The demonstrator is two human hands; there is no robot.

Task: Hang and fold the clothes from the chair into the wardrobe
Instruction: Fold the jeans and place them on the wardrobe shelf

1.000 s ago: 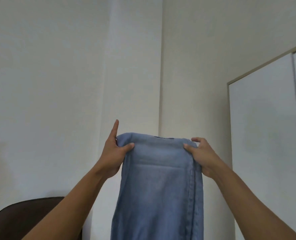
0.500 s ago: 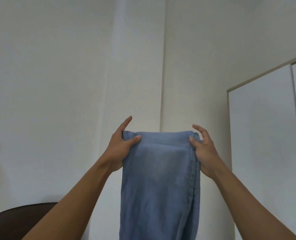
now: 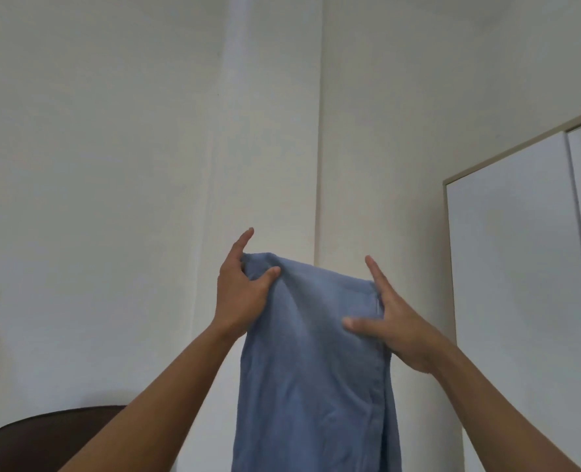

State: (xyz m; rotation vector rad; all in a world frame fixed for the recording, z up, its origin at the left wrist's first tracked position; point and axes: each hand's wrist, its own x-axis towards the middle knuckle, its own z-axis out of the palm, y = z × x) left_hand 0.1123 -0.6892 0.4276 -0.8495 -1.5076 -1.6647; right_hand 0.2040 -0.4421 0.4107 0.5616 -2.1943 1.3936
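Left hand (image 3: 238, 296) and right hand (image 3: 401, 330) in pinches on blue garment (image 3: 309, 386), hem off-frame, rear fingers unseen

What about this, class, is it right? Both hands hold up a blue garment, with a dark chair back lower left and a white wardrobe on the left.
No. The head view shows the white wardrobe on the right instead. The left hand and right hand do hold up the blue garment, and the dark chair back is lower left.

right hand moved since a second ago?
Yes. The right hand slid down the garment edge, now lower against the wardrobe top corner.
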